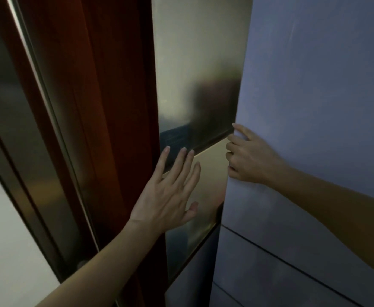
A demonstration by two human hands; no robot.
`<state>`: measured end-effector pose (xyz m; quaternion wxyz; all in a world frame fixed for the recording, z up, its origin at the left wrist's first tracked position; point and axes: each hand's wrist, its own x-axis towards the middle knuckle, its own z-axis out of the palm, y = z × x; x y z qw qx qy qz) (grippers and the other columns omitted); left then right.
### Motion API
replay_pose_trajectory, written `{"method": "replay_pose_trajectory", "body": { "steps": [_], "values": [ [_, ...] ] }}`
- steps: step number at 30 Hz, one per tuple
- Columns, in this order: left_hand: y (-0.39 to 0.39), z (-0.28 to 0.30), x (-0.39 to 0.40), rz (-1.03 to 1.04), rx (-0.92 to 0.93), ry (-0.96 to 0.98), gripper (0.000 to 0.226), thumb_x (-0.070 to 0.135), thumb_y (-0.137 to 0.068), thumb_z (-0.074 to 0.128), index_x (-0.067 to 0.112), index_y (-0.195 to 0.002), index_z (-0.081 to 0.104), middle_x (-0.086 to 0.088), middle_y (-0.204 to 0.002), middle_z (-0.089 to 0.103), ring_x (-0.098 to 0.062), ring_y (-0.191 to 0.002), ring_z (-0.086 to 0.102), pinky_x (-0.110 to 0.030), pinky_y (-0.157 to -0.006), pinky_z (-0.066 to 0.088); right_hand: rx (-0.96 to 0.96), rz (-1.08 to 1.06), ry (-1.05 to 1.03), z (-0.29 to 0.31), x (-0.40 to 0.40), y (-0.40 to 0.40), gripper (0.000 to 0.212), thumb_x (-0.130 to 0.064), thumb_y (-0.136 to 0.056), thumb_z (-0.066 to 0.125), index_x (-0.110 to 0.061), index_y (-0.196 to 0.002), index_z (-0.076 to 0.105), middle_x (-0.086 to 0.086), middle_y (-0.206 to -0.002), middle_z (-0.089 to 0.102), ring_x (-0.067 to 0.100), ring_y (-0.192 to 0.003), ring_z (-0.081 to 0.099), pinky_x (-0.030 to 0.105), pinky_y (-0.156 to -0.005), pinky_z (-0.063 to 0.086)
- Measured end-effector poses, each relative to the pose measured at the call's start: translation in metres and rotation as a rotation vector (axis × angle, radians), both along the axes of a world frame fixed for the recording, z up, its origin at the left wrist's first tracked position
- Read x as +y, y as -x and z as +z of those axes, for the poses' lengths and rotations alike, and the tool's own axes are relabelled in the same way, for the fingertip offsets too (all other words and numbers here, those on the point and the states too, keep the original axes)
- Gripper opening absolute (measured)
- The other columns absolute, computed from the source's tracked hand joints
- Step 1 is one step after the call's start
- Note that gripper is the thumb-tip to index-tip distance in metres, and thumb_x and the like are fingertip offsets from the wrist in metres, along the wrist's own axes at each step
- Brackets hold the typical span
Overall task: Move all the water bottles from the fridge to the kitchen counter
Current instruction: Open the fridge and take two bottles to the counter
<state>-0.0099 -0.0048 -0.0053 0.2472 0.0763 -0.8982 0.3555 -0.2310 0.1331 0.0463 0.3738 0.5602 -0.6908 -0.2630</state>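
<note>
Head view: the right hand (pixel 250 158) curls its fingers round the left edge of the tall matte grey-blue fridge door (pixel 314 107), gripping to swing it. Left of that door, the left hand (pixel 168 191) lies flat, fingers spread, bracing on the brushed gold metal panel (pixel 195 63). Water bottles aren't visible, presumably still inside.

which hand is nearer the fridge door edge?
Right. The right hand grips the fridge door edge, fingers curled round it. The left hand is beside it, fingers straight, over the shiny panel, apart from the edge.
</note>
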Motion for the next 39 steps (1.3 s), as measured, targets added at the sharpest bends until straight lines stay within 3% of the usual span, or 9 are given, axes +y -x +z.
{"method": "replay_pose_trajectory", "body": {
  "steps": [5, 9, 11, 14, 17, 23, 30, 39],
  "values": [
    [-0.004, 0.002, 0.001, -0.033, -0.001, -0.024, 0.088, 0.065, -0.096, 0.021, 0.003, -0.158, 0.015, -0.029, -0.164, 0.012, -0.044, -0.154, 0.009, -0.064, -0.12, -0.01, -0.027, -0.044, 0.001, 0.002, -0.001, -0.012, 0.045, -0.041, -0.098, 0.04, -0.015, -0.09, 0.076, 0.009, -0.1, 0.07, 0.029, -0.118, 0.058, 0.056, -0.125, 0.008],
    [-0.007, 0.005, 0.001, -0.062, 0.015, -0.048, 0.088, 0.065, -0.097, 0.02, 0.002, -0.158, 0.012, -0.028, -0.165, 0.011, -0.041, -0.154, 0.01, -0.063, -0.12, -0.009, 0.004, 0.089, 0.074, -0.002, 0.001, -0.031, 0.039, -0.034, -0.095, 0.05, -0.01, -0.076, 0.075, 0.011, -0.083, 0.069, 0.031, -0.103, 0.064, 0.058, -0.12, 0.026],
    [-0.01, 0.01, 0.005, -0.117, 0.023, -0.071, 0.089, 0.066, -0.096, 0.022, 0.001, -0.158, 0.015, -0.024, -0.166, 0.015, -0.039, -0.154, 0.012, -0.063, -0.12, -0.005, 0.002, 0.099, 0.083, -0.003, 0.003, -0.045, 0.039, -0.031, -0.094, 0.048, -0.01, -0.075, 0.074, 0.011, -0.082, 0.068, 0.031, -0.102, 0.064, 0.058, -0.121, 0.025],
    [-0.025, 0.014, 0.009, -0.269, 0.128, -0.213, 0.093, 0.064, -0.089, 0.046, 0.001, -0.155, 0.027, -0.021, -0.164, 0.027, -0.035, -0.153, 0.021, -0.063, -0.122, 0.006, 0.016, 0.1, 0.117, -0.003, 0.005, -0.067, 0.039, -0.032, -0.093, 0.045, -0.01, -0.078, 0.074, 0.009, -0.084, 0.069, 0.032, -0.107, 0.062, 0.055, -0.124, 0.019],
    [-0.046, 0.009, 0.008, -0.366, 0.243, -0.311, 0.097, 0.053, -0.08, 0.057, 0.0, -0.155, 0.026, -0.02, -0.164, 0.027, -0.033, -0.154, 0.018, -0.059, -0.124, 0.008, 0.015, 0.122, 0.172, -0.009, 0.007, -0.091, 0.038, -0.031, -0.092, 0.047, -0.008, -0.078, 0.074, 0.009, -0.083, 0.067, 0.033, -0.108, 0.063, 0.054, -0.123, 0.022],
    [-0.075, 0.0, 0.006, -0.414, 0.173, -0.362, 0.092, 0.049, -0.08, 0.056, 0.002, -0.155, 0.031, -0.02, -0.162, 0.031, -0.033, -0.153, 0.023, -0.056, -0.124, 0.015, -0.005, 0.163, 0.233, -0.022, 0.032, -0.146, 0.034, -0.026, -0.091, 0.048, -0.007, -0.092, 0.076, 0.011, -0.099, 0.07, 0.033, -0.118, 0.062, 0.048, -0.127, 0.011],
    [-0.109, -0.001, 0.018, -0.458, 0.088, -0.428, 0.088, 0.046, -0.082, 0.046, 0.003, -0.156, 0.028, -0.019, -0.163, 0.029, -0.032, -0.154, 0.02, -0.063, -0.12, 0.015, -0.021, 0.177, 0.254, -0.023, 0.069, -0.218, 0.025, -0.018, -0.085, 0.058, -0.006, -0.098, 0.075, 0.013, -0.108, 0.07, 0.031, -0.12, 0.062, 0.052, -0.121, 0.03],
    [-0.148, 0.013, 0.047, -0.542, 0.072, -0.404, 0.09, 0.048, -0.082, 0.054, 0.003, -0.156, 0.028, -0.017, -0.162, 0.034, -0.03, -0.152, 0.026, -0.063, -0.121, 0.015, 0.0, 0.009, 0.154, -0.017, 0.126, -0.305, 0.035, -0.019, -0.089, 0.054, -0.007, -0.116, 0.072, 0.014, -0.125, 0.068, 0.031, -0.134, 0.053, 0.052, -0.125, 0.02]
  ]
}}
